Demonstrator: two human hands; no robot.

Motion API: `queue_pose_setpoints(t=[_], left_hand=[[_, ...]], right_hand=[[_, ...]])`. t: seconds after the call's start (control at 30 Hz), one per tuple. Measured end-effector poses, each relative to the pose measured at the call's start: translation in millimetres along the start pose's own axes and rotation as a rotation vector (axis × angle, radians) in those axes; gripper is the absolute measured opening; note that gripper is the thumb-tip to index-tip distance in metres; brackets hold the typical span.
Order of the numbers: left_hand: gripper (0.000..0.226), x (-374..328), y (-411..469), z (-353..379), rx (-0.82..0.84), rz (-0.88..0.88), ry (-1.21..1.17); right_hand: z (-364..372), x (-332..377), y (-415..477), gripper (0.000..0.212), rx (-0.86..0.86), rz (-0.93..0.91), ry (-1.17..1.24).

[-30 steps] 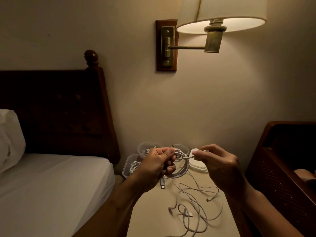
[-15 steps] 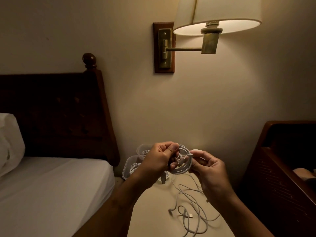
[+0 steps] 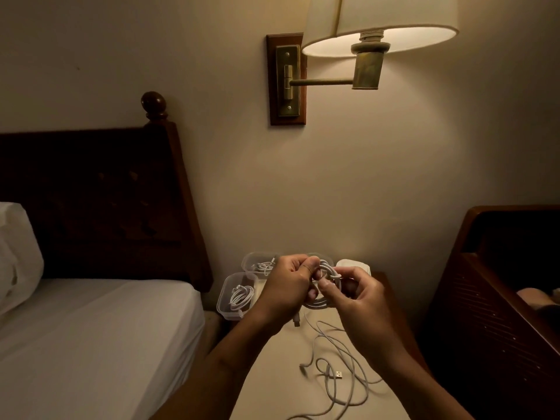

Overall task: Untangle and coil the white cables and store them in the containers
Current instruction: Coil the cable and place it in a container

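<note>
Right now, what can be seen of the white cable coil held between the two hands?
The cable coil is thin, white, rubbery-looking cord wound in several round loops, held upright above the table. The left hand grips its left side, fingers curled through the loops; the right hand pinches a wrap at its upper right. One plug end hangs below the left hand. Hands hide much of it.

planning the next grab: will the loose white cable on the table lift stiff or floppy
Likely floppy: the loose cable sprawls in slack loops on the table. Probably light, being thin. Its overlapping loops may snag as it lifts.
</note>
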State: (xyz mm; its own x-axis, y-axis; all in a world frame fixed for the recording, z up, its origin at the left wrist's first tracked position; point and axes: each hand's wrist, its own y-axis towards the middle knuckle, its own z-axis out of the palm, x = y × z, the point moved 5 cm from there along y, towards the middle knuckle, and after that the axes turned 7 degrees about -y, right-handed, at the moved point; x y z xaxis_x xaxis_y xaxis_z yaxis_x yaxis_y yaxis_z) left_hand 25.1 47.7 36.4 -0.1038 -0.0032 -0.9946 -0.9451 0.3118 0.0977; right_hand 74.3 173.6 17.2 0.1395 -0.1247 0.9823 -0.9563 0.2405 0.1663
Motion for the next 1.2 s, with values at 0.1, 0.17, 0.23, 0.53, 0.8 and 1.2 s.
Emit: queue_pose_setpoints(t=[0.1,0.17,0.23,0.53,0.8,1.2], left_hand=[[0.033,7,2,-5,-0.076,-0.016,0.011],[0.035,12,1,-5,-0.129,0.000,0.040],[0.038,18,0,-3,-0.178,0.018,0.099],[0.037,38,1,-6,-0.219,-0.212,-0.278],[0.035,32,-17,-4,-0.021,-0.240,-0.334],[0.038,34,-20,-2,0.078,-0.172,-0.180]], right_hand=[[-6,13,-3,0.016,-0.107,-0.260,-0.622],[-1,15,-4,0.013,-0.059,-0.318,-0.888],[6,6,-3,0.012,0.027,-0.252,-1.028],[9,-4,-10,0.025,0.157,-0.254,-0.490],[-14,-22,-8,0.009,0.193,-0.172,-0.592],[13,-21,-11,0.028,0.073,-0.478,-0.572]])
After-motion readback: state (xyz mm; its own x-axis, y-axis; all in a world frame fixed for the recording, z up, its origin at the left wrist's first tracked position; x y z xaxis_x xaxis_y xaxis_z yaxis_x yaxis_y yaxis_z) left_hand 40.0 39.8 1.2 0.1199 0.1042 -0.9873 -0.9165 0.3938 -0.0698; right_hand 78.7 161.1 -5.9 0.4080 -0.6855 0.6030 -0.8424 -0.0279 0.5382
